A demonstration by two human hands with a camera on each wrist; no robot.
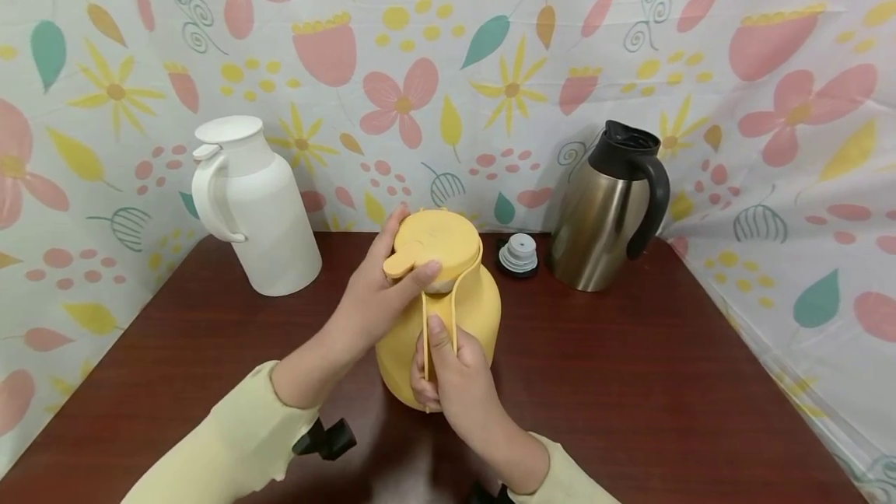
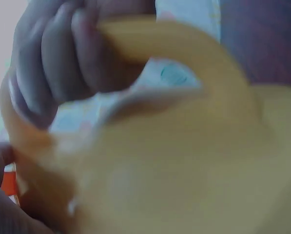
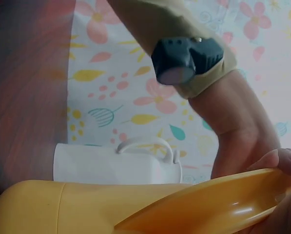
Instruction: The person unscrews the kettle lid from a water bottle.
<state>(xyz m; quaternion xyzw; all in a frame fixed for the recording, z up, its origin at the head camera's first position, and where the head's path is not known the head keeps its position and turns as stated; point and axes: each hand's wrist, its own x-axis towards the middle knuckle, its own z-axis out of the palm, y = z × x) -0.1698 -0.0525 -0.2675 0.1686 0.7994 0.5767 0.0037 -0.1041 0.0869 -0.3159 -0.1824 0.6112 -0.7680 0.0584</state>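
Note:
A yellow vacuum jug (image 1: 483,309) stands on the table in front of me, its handle (image 1: 425,348) towards me. My left hand (image 1: 371,286) holds the jug's yellow lid (image 1: 441,239), thumb at the front and fingers along the left side. A pale strip shows beneath the lid's front edge; whether the lid is seated I cannot tell. My right hand (image 1: 462,383) grips the handle, thumb along its top. The left wrist view, blurred, shows those right fingers (image 2: 62,58) curled round the handle. In the right wrist view the jug's body (image 3: 87,204) lies across the bottom.
Back left stands a white jug (image 1: 269,216), its handle facing left. A steel jug (image 1: 591,224) with a black handle and collar is at the back right. Beside it a grey-and-black stopper (image 1: 519,255) rests on the dark red table (image 1: 630,395). Flower-patterned cloth (image 1: 448,61) hangs behind.

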